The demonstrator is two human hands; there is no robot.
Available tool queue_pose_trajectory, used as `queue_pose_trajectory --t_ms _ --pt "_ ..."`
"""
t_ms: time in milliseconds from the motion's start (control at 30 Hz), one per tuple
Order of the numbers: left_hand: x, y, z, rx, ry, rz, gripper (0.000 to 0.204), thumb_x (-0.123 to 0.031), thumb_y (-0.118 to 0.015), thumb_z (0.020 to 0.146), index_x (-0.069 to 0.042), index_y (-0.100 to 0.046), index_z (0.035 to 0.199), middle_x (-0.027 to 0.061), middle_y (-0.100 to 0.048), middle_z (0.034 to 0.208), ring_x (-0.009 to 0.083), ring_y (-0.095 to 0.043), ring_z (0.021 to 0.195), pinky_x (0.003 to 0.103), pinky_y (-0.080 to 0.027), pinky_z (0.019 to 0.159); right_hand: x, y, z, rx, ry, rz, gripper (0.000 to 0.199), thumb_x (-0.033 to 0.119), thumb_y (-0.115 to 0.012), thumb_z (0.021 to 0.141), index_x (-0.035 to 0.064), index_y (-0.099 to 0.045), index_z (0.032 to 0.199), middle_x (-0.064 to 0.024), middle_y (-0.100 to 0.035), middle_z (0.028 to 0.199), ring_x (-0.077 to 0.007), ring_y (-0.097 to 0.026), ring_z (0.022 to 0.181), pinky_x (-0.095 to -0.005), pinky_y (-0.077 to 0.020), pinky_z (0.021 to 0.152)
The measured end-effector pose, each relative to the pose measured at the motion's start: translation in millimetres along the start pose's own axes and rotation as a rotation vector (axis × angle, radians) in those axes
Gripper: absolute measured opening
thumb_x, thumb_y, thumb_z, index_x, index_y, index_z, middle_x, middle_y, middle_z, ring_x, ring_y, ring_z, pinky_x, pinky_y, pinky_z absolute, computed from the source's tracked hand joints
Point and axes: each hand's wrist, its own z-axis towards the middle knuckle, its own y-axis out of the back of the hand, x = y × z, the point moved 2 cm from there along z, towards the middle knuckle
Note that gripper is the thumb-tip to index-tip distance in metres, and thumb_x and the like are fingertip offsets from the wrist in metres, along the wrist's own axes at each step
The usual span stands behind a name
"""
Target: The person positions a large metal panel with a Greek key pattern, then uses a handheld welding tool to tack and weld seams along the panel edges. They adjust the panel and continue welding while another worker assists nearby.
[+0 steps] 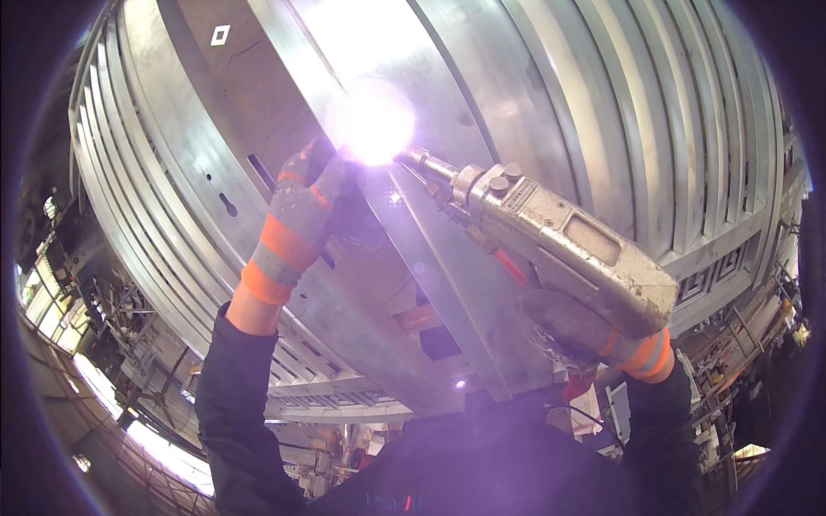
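A silver handheld welding gun [572, 245] slants up and left across the middle, its nozzle at a blinding white glare [374, 125]. My right hand [572, 322], in a grey and orange glove, is wrapped round the gun's underside. The glare lies on the seam of a long silver metal panel [447, 284]. Close to its left is my left hand [314, 193], gloved alike, by the panel's edge. Its fingers look bent, but glare and the glove hide what they grip, if anything. A red hose or cable [509, 267] runs below the gun.
Slatted metal panels [594, 112] curve away on the right, with more slats [142, 172] on the left. A brown surface [249, 69] shows through a gap, with a small white square frame [220, 35] on it. Cluttered workshop items [731, 344] lie beyond the lower right edge.
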Motion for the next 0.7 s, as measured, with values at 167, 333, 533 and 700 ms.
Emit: queue_pose_trajectory --t_ms 167,333,533,700 --pt "0.7 -1.6 0.3 0.001 0.036 -0.032 0.058 0.004 -0.063 0.095 -0.010 -0.067 0.151 0.0118 -0.069 0.152 0.0494 -0.060 0.143 0.057 -0.048 0.124 0.1 -0.5 0.2 0.004 -0.006 -0.002 0.051 0.022 -0.083 0.101 0.0068 -0.067 0.146 -0.0046 -0.073 0.133 -0.0208 -0.074 0.116 -0.0368 -0.0609 0.095" --pt "0.3 0.2 0.7 0.025 0.006 -0.002 0.054 0.002 -0.063 0.097 -0.009 -0.068 0.150 0.0115 -0.070 0.152 0.0486 -0.061 0.140 0.056 -0.047 0.125 0.5 -0.6 -0.4 0.003 -0.011 -0.007 0.051 0.024 -0.082 0.102 0.0070 -0.066 0.147 -0.0043 -0.072 0.134 -0.0208 -0.074 0.117 -0.0370 -0.0605 0.097" --pt "-2.7 1.0 1.8 0.033 0.140 -0.031 0.055 0.001 -0.062 0.098 -0.010 -0.068 0.151 0.0105 -0.068 0.154 0.0474 -0.061 0.139 0.055 -0.045 0.127 -0.6 -0.8 -2.5 0.006 -0.015 -0.009 0.052 0.025 -0.081 0.103 0.0072 -0.065 0.149 -0.0040 -0.071 0.136 -0.0207 -0.073 0.119 -0.0373 -0.0601 0.099" --pt "-7.5 2.3 2.4 0.078 0.193 -0.100 0.054 -0.001 -0.063 0.099 -0.009 -0.067 0.152 0.0114 -0.069 0.151 0.0464 -0.061 0.137 0.055 -0.046 0.124 -2.3 0.1 -5.7 0.007 -0.019 -0.010 0.053 0.027 -0.080 0.103 0.0074 -0.063 0.150 -0.0037 -0.070 0.137 -0.0206 -0.073 0.120 -0.0375 -0.0597 0.101"
